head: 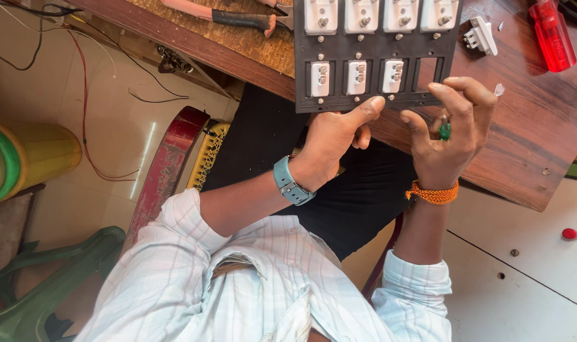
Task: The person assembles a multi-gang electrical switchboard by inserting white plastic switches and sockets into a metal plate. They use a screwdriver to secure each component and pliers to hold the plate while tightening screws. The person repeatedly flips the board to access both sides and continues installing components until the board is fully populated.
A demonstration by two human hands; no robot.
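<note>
A black switch panel (pixel 303 63) lies on the wooden table (pixel 529 145). It carries two rows of white switches and sockets, and the slot (pixel 428 73) at its lower right is empty. My left hand (pixel 333 142), with a grey-blue watch on the wrist, grips the panel's near edge with the thumb pressed on its front. My right hand (pixel 456 142), with an orange thread on the wrist, is curled around a small green tool (pixel 445 131). Its fingertips are at the panel's lower right corner, just below the empty slot.
A loose white switch (pixel 480 35) and a red translucent tool (pixel 552 35) lie right of the panel. A pink-and-black handled tool (pixel 238 18) lies to its left. On the floor are wires, yellow-green spools (pixel 22 158) and a green plastic chair (pixel 48 272).
</note>
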